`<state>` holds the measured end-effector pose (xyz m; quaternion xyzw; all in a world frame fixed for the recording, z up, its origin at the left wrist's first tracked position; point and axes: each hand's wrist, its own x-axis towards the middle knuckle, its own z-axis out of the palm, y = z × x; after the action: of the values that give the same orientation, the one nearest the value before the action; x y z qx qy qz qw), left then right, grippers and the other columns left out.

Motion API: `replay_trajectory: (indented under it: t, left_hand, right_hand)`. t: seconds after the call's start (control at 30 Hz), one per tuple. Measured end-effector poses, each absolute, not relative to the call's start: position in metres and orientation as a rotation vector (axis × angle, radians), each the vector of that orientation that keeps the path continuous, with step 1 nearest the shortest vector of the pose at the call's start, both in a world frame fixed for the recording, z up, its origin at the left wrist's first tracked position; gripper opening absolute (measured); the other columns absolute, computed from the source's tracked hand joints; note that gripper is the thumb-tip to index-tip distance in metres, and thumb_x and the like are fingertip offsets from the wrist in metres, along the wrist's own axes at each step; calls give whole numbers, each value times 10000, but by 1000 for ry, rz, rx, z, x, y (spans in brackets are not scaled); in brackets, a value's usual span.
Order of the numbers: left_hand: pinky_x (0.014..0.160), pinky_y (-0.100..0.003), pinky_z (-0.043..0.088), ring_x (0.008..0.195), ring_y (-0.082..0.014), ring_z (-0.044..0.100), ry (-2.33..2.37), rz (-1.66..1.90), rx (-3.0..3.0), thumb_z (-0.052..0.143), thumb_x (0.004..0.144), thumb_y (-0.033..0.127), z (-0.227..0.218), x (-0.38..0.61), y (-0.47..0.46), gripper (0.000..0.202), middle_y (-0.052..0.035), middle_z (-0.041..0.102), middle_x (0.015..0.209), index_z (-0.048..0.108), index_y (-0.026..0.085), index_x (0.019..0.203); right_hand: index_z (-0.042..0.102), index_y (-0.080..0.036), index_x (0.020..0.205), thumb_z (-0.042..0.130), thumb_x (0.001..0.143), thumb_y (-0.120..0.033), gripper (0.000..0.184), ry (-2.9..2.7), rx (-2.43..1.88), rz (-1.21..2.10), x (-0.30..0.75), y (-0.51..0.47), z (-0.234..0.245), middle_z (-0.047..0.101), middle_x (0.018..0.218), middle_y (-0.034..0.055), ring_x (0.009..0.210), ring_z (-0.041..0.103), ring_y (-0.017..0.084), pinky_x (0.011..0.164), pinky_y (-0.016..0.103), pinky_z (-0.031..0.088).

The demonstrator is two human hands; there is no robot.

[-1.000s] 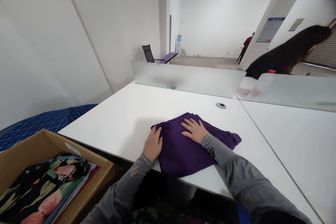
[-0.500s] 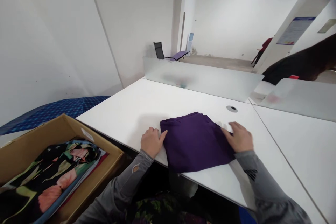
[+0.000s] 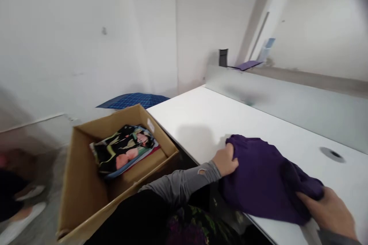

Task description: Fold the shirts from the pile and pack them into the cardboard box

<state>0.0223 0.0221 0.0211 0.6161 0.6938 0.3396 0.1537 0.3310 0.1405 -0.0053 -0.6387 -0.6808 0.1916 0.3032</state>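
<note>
A folded dark purple cloth (image 3: 258,178) lies partly on the white table, its near edge reaching past the table's front edge. My left hand (image 3: 226,160) is closed on its left side, fingers curled round the fabric. On the opposite side, my right hand (image 3: 330,206) grips the cloth, which is bunched up at that end; some of those fingers are hidden under the fabric. To the left of my arms stands an open cardboard box (image 3: 86,180). Inside it rests a stack of folded clothes, with a black floral garment (image 3: 123,149) on top.
The white table (image 3: 198,111) has a frosted divider (image 3: 287,99) along its back and a cable hole (image 3: 332,154) at right. A blue checked umbrella-like cover (image 3: 138,100) lies beyond the box. At lower left, another person's feet in white shoes (image 3: 28,214) stand on the floor.
The view has swung left, bringing the whole box into sight. Both hands have gone from resting at the purple cloth's sides to gripping it, and its right side is now bunched.
</note>
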Motion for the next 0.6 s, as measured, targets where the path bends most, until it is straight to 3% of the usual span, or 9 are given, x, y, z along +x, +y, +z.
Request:
replay_trajectory:
  t: [0.07,0.2,0.4,0.5,0.6]
  left_hand:
    - [786,-356,514,844,-242,641,1924,1058,1793,514,838,281,35,1,3,349,-92,661,964,454,154,1158]
    - [781,-346,507,821,-226,626,2037,1203,1759,524,796,237,65,-76,-62,297,-63,650,935,493,167,1083]
    - [976,-353,468,1070,-225,598,2363,1592,1431,537,806,285,91,-192,-193,412,-79,629,1182,510,151,1195]
    - [964,-365,484,1036,-221,617,2599,1710,1191,548,806,346,94,-236,-250,461,-79,640,1157,507,136,1214]
    - [892,-370,515,952,-226,639,2928,1610,955,542,808,390,82,-284,-291,445,-68,664,1063,526,142,1177]
  right_hand:
    - [432,-360,651,685,516,-473,309,-1855,-1716,445,294,138,2,549,587,114,567,551,362,601,568,418]
    - [515,-340,695,667,561,-419,217,-2011,-1314,737,198,119,17,624,671,107,655,592,335,634,514,456]
    - [588,-231,844,713,621,-475,354,-2149,-639,908,17,68,58,649,844,21,790,589,236,727,348,468]
    - [578,-211,848,701,640,-450,340,-2179,-414,966,-76,41,72,628,792,6,743,561,194,695,311,458]
    - [552,-205,845,695,633,-388,314,-2257,-318,1024,-160,18,68,622,821,6,774,574,199,727,329,479]
